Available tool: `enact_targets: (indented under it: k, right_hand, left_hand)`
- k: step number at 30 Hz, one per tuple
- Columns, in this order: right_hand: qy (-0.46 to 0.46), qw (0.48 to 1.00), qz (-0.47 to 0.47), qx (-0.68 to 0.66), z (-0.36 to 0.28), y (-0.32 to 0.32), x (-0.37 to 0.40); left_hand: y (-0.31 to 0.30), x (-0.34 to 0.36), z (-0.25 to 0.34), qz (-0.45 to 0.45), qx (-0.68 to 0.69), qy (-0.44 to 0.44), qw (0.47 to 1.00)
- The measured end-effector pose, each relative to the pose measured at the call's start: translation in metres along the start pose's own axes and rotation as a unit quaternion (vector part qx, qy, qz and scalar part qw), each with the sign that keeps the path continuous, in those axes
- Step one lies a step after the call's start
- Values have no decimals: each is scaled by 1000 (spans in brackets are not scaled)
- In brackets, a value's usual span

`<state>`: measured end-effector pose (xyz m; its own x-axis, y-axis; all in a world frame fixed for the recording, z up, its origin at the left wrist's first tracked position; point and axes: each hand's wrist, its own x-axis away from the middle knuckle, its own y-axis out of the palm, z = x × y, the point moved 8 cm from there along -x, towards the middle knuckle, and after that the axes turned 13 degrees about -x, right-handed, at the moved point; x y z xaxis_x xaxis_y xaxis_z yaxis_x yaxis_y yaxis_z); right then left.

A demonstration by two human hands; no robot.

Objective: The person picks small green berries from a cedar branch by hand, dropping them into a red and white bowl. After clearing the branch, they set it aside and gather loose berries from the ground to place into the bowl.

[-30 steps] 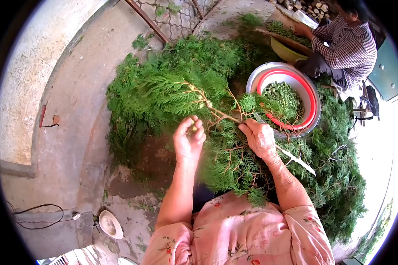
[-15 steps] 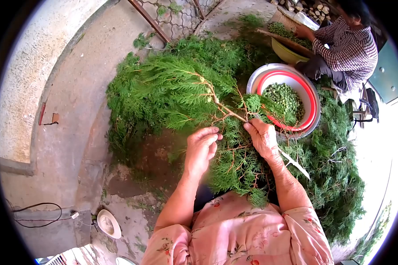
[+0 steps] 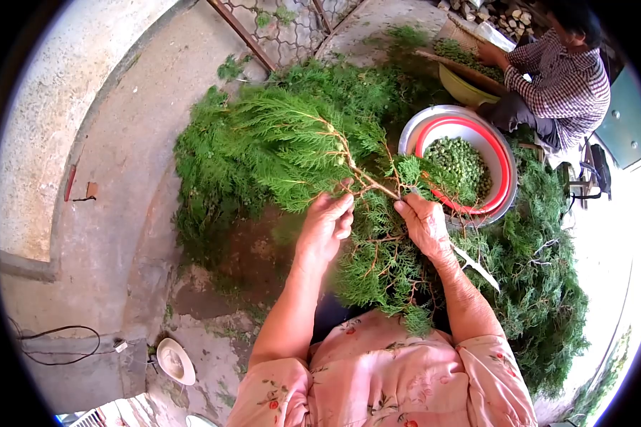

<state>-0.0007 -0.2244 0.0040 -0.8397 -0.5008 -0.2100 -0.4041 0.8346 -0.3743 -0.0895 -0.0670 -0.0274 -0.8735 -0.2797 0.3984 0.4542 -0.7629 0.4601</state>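
My right hand (image 3: 426,226) is closed round the woody stem of a leafy green branch (image 3: 292,146), just below the basin's rim. The branch stretches up and left from it, over a heap of cut greenery. My left hand (image 3: 325,226) has its fingers pinched together beside a side twig of the branch; what they hold is too small to make out. A metal basin (image 3: 506,213) holds a red-rimmed bowl (image 3: 507,167) with many small green cones (image 3: 459,160) in it.
At the upper right a person in a checked shirt (image 3: 566,85) sits with hands at a woven tray (image 3: 463,64) of green cones. More cut greenery (image 3: 541,306) lies right of my arm. A white bowl-shaped object (image 3: 176,361) and a cable (image 3: 64,356) are at the lower left.
My left hand has moved slightly up, closer to the side twigs of the branch. My right hand keeps its grip on the stem.
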Motion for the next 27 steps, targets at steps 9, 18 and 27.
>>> enact_targets:
  k: [9, 18, 27]
  right_hand:
    - [-7, 1000, 10, 6, -2, 1, 2]
    - [-21, 996, 1, 86, -14, 4, 5]
    - [-35, 987, -50, 150, -13, 18, 7]
  left_hand:
    - [-15, 4, -5, 26, -229, -34, 973]
    - [-14, 27, 7, -123, -353, -83, 924]
    - [57, -2, 38, -24, -20, -8, 999]
